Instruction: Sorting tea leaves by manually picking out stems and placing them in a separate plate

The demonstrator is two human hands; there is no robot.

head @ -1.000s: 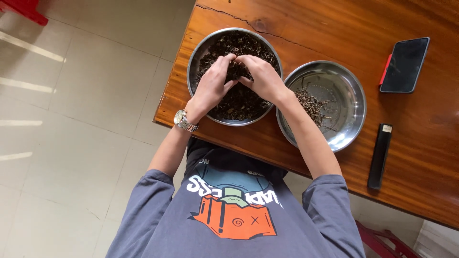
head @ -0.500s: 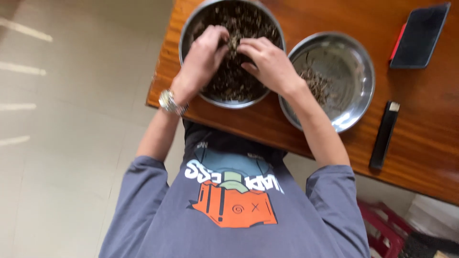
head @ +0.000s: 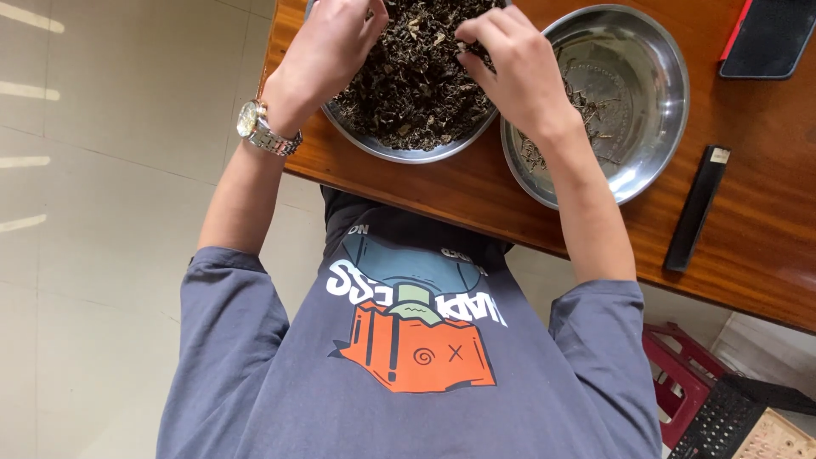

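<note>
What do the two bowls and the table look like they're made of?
Both bowls, the full bowl under the hands and the near-empty bowl beside it, look like polished metal, probably stainless steel: silvery with bright reflections. The table looks like varnished wood: reddish-brown, visible grain, glossy sheen. It could be veneer; the view cannot settle that.

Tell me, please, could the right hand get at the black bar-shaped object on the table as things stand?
Probably yes: the right hand is over the bowl of dried leaves, and bare table surrounds the black bar.
</note>
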